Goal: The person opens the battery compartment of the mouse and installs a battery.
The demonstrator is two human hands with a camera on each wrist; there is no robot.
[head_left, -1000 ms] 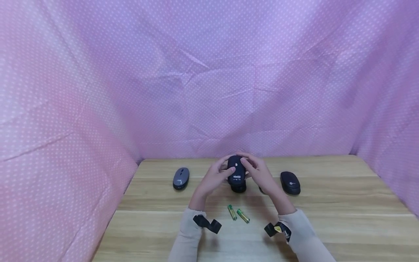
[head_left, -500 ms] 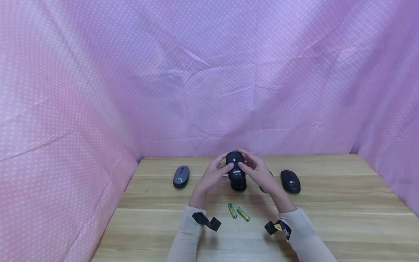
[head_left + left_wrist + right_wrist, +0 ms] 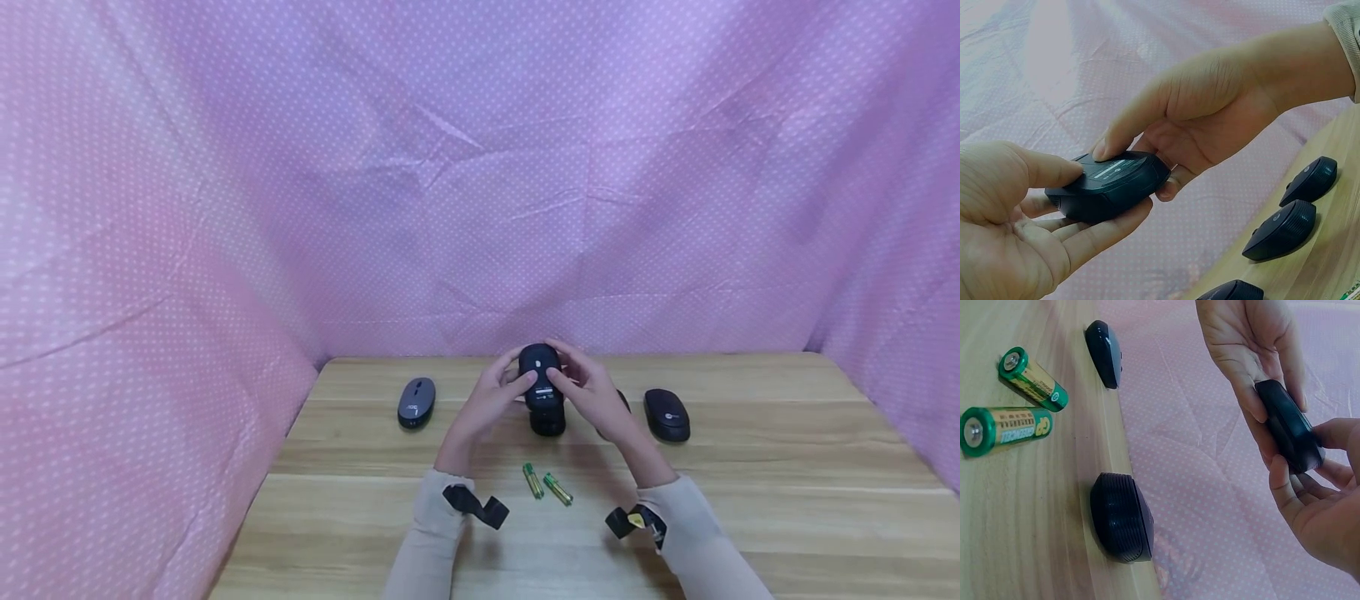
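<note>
The left hand point(image 3: 486, 407) and the right hand point(image 3: 596, 400) hold one mouse point(image 3: 542, 387) between thumbs and fingers, beyond the batteries point(image 3: 533, 482); its underside seems turned up, fingers below partly hidden.

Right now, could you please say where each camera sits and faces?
Head: on the head, facing forward, down at the table; left hand, right hand, sleeves show.
Left wrist: on that wrist, facing the held mouse; both hands, right sleeve show.
Right wrist: on that wrist, facing the held mouse, two batteries; both hands show.
Wrist views share mouse and hands.
</note>
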